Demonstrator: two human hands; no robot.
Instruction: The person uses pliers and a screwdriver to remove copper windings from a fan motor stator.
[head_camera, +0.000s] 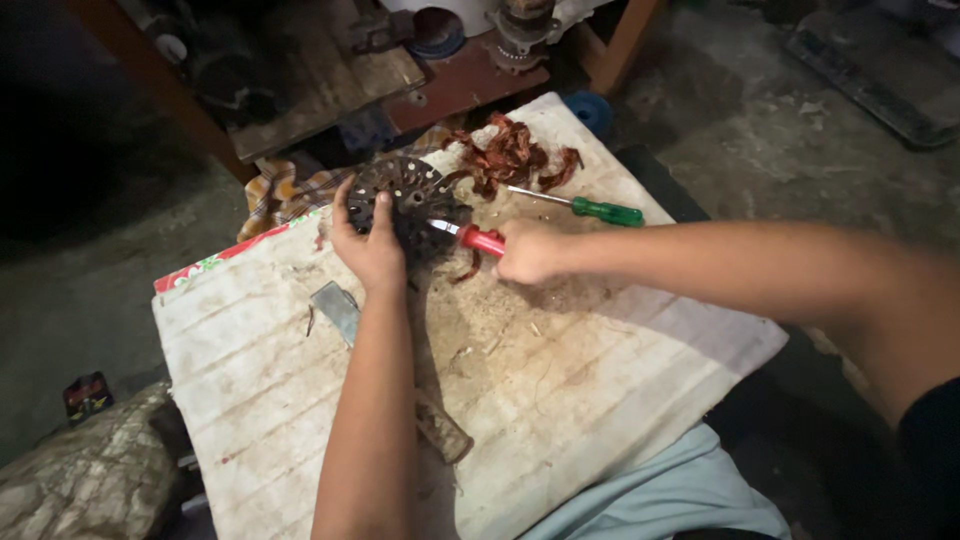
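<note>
On a low, grimy white surface (560, 400), scored with parallel lines and stained brown, a person works with both bare hands, seen from above. Toward the far edge sits a dark round metal motor part (410, 200), ringed with holes; its flat side faces up, which lets a tool reach into it. Just to its right, at the far end, lies a tangled heap of reddish copper wire (515, 155), with one loose strand near the part. A green-handled screwdriver (590, 207) rests beside the heap, untouched. A flat metal blade (335, 305) lies near the left forearm.

Coming in from the near side, the left hand (368, 240) curls over the part's left rim, thumb and fingers clasped around it, apparently to steady it. Reaching in from the right, forearm level across the surface, the right hand (528, 250) is wrapped in a fist around a red-handled screwdriver (475, 238), whose tip points left into the part's middle.
</note>
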